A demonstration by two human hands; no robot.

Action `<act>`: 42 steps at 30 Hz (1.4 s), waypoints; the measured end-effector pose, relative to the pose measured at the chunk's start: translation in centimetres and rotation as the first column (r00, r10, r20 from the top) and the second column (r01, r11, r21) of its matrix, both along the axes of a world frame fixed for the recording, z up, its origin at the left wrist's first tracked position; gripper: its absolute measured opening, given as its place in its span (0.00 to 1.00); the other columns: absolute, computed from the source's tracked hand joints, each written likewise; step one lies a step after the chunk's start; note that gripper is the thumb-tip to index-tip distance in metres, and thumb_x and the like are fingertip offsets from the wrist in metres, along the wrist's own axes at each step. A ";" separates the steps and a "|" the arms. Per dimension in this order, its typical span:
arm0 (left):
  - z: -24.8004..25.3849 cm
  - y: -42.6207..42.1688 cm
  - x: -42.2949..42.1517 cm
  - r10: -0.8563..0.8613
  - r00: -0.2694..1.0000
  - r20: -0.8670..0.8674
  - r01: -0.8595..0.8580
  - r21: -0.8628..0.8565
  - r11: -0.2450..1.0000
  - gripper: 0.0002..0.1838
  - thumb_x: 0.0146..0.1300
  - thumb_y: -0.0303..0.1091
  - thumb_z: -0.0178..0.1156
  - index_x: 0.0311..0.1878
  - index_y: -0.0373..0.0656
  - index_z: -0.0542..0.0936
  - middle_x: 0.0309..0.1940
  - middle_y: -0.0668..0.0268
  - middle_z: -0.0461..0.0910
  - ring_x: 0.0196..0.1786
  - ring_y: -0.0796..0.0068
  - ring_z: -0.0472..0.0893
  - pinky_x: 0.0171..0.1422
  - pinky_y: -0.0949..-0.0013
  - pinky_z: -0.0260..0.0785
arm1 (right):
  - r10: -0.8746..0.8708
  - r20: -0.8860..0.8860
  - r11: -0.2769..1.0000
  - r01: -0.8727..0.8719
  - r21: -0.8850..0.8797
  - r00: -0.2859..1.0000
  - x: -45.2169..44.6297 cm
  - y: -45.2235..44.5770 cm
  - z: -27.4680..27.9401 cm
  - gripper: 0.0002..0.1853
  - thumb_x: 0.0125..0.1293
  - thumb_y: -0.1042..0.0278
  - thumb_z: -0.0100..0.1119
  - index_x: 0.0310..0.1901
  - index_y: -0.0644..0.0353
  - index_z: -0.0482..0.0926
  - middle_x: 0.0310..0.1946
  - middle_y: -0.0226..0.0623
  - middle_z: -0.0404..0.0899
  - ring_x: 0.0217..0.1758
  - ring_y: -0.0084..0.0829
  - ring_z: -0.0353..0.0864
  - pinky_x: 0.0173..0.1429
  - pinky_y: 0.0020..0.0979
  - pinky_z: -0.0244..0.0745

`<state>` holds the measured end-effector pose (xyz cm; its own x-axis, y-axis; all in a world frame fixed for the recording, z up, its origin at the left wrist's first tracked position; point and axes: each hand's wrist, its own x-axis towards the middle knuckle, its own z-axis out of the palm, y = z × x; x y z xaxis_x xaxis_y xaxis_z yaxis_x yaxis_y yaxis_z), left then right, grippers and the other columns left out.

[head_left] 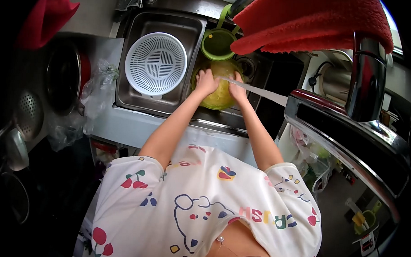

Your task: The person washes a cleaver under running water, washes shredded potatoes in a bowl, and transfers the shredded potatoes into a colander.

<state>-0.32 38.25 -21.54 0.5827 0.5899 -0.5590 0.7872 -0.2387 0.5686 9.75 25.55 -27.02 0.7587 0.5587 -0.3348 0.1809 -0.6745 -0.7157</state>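
Observation:
A yellow-green bowl [209, 103] sits in the right-hand sink basin, with water and something pale yellow in it that I cannot make out. My left hand [207, 83] reaches into its left side, fingers spread and partly hidden in the bowl. At the bowl's right side is my right hand [237, 89], its fingers stretched forward and partly out of sight. A stream of water [265, 93] runs from the faucet [319, 112] on the right and meets the bowl between my hands.
A white colander [157, 65] stands in the left basin [125, 96]. Beyond the bowl is a green strainer-like container [218, 43]. A red towel [309, 21] hangs over the faucet. Pans and a skimmer [28, 115] are at the left, beside a plastic bag [98, 93].

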 end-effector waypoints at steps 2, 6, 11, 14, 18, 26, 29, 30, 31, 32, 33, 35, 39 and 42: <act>-3.0 -0.3 0.0 0.110 0.993 -0.047 -0.115 -0.131 0.985 0.35 0.54 0.52 0.65 0.58 0.36 0.71 0.62 0.37 0.63 0.65 0.36 0.64 0.71 0.46 0.55 | -0.180 -0.332 0.984 0.171 -0.058 0.926 0.3 -0.3 -1.3 0.19 0.68 0.70 0.52 0.59 0.63 0.70 0.54 0.52 0.76 0.55 0.45 0.78 0.59 0.40 0.73; -4.8 -2.0 0.2 0.310 0.951 -0.005 -0.303 -0.230 0.925 0.36 0.51 0.50 0.69 0.57 0.36 0.72 0.61 0.41 0.68 0.64 0.43 0.69 0.68 0.52 0.61 | -0.313 -0.796 0.891 0.451 -0.057 0.518 -1.1 1.5 -0.8 0.18 0.68 0.69 0.53 0.59 0.62 0.70 0.50 0.45 0.78 0.52 0.38 0.79 0.55 0.37 0.75; -2.3 -1.2 -0.2 0.390 0.896 0.211 -0.324 -0.288 0.901 0.18 0.58 0.32 0.63 0.52 0.40 0.76 0.48 0.50 0.80 0.52 0.49 0.79 0.56 0.58 0.71 | -0.145 -0.761 0.870 0.447 0.205 0.632 -1.8 0.9 1.6 0.18 0.68 0.71 0.55 0.58 0.62 0.70 0.48 0.36 0.79 0.49 0.27 0.78 0.49 0.28 0.76; 0.3 -0.6 -0.8 0.316 0.879 0.357 -0.248 -0.223 0.943 0.17 0.62 0.27 0.58 0.55 0.43 0.76 0.49 0.53 0.81 0.55 0.54 0.79 0.55 0.62 0.71 | -0.095 -0.589 0.905 0.317 0.286 0.803 -1.7 0.8 5.7 0.17 0.68 0.73 0.54 0.58 0.62 0.70 0.48 0.33 0.78 0.48 0.24 0.77 0.50 0.25 0.74; 4.5 -0.5 -1.5 0.136 0.881 0.453 -0.105 -0.092 0.990 0.20 0.60 0.27 0.58 0.57 0.45 0.74 0.54 0.52 0.77 0.56 0.53 0.78 0.57 0.59 0.70 | 0.084 -0.487 0.850 0.193 0.491 0.870 -1.0 -0.4 6.6 0.17 0.67 0.74 0.54 0.57 0.62 0.71 0.47 0.31 0.78 0.47 0.21 0.76 0.50 0.22 0.72; 5.4 -1.8 -2.6 -0.458 0.889 0.016 0.456 0.063 0.888 0.39 0.58 0.31 0.54 0.74 0.43 0.53 0.76 0.53 0.46 0.77 0.45 0.48 0.75 0.39 0.44 | 0.530 0.322 0.836 -0.548 -0.041 0.785 -2.9 -0.8 6.5 0.30 0.59 0.74 0.57 0.65 0.66 0.64 0.63 0.62 0.64 0.69 0.64 0.59 0.70 0.50 0.59; 0.9 -3.2 -2.6 -0.544 0.819 -0.180 0.569 0.141 0.810 0.40 0.60 0.36 0.51 0.75 0.40 0.49 0.77 0.53 0.45 0.77 0.47 0.47 0.78 0.42 0.39 | 0.608 0.203 0.792 -0.569 -0.221 0.768 -3.8 -0.3 3.4 0.32 0.59 0.72 0.52 0.67 0.70 0.60 0.66 0.62 0.59 0.73 0.61 0.52 0.73 0.54 0.53; -0.6 -3.5 -2.6 -0.522 0.836 -0.167 0.544 0.133 0.828 0.39 0.62 0.36 0.50 0.75 0.40 0.49 0.76 0.54 0.46 0.77 0.48 0.49 0.77 0.45 0.42 | 0.608 0.237 0.792 -0.561 -0.239 0.757 -4.0 -0.6 1.6 0.33 0.60 0.71 0.50 0.67 0.70 0.59 0.66 0.62 0.61 0.72 0.61 0.55 0.72 0.53 0.55; -1.8 -3.6 -2.4 -0.500 0.852 -0.154 0.519 0.125 0.846 0.38 0.63 0.37 0.49 0.75 0.40 0.48 0.76 0.56 0.47 0.76 0.48 0.50 0.77 0.47 0.45 | 0.608 0.271 0.793 -0.553 -0.257 0.746 -4.3 -0.4 0.9 0.33 0.60 0.69 0.48 0.68 0.71 0.58 0.65 0.61 0.62 0.70 0.61 0.58 0.71 0.52 0.57; -3.0 -3.8 -2.4 -0.477 0.868 -0.141 0.493 0.115 0.863 0.38 0.64 0.37 0.48 0.76 0.41 0.48 0.76 0.57 0.48 0.76 0.49 0.52 0.77 0.49 0.48 | 0.672 0.141 0.723 -0.602 -0.339 0.727 -4.2 -0.6 0.4 0.31 0.60 0.70 0.48 0.66 0.71 0.61 0.63 0.60 0.65 0.68 0.60 0.61 0.69 0.51 0.60; -2.7 -3.6 -2.3 -0.465 0.875 -0.136 0.475 0.054 0.878 0.36 0.64 0.36 0.48 0.74 0.40 0.51 0.75 0.55 0.50 0.75 0.48 0.54 0.75 0.51 0.52 | 0.716 0.008 0.641 -0.652 -0.405 0.698 -3.9 0.0 1.5 0.30 0.60 0.70 0.48 0.65 0.70 0.63 0.62 0.59 0.67 0.66 0.58 0.64 0.68 0.50 0.62; -1.7 -3.1 -1.9 -0.440 0.889 -0.129 0.435 -0.064 0.898 0.32 0.63 0.34 0.49 0.71 0.39 0.58 0.73 0.51 0.54 0.72 0.46 0.59 0.71 0.54 0.60 | 0.736 -0.167 0.541 -0.717 -0.439 0.657 -3.4 1.1 3.1 0.27 0.59 0.70 0.50 0.61 0.69 0.69 0.58 0.57 0.72 0.62 0.56 0.70 0.64 0.48 0.67; -2.8 -2.7 -1.1 -0.418 0.904 -0.092 0.422 0.022 0.907 0.23 0.62 0.29 0.51 0.62 0.41 0.70 0.63 0.50 0.67 0.62 0.48 0.71 0.61 0.52 0.69 | 0.618 0.206 0.784 -0.576 -0.230 0.759 -2.8 0.9 2.4 0.20 0.57 0.70 0.54 0.52 0.65 0.77 0.52 0.56 0.77 0.57 0.53 0.74 0.59 0.47 0.71; -2.9 -1.0 -1.6 -0.298 0.950 0.091 0.271 0.227 0.935 0.20 0.60 0.27 0.53 0.57 0.46 0.74 0.55 0.52 0.74 0.54 0.49 0.76 0.56 0.50 0.72 | 0.222 0.414 0.964 -0.264 0.045 0.883 -2.2 0.6 0.2 0.17 0.56 0.75 0.54 0.49 0.63 0.77 0.45 0.55 0.78 0.52 0.58 0.74 0.56 0.47 0.70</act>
<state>-1.93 37.22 -24.47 0.7994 0.4849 -0.3547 0.5961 -0.5664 0.5691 7.52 26.14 -26.81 0.6527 0.7568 0.0348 0.6160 -0.5035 -0.6058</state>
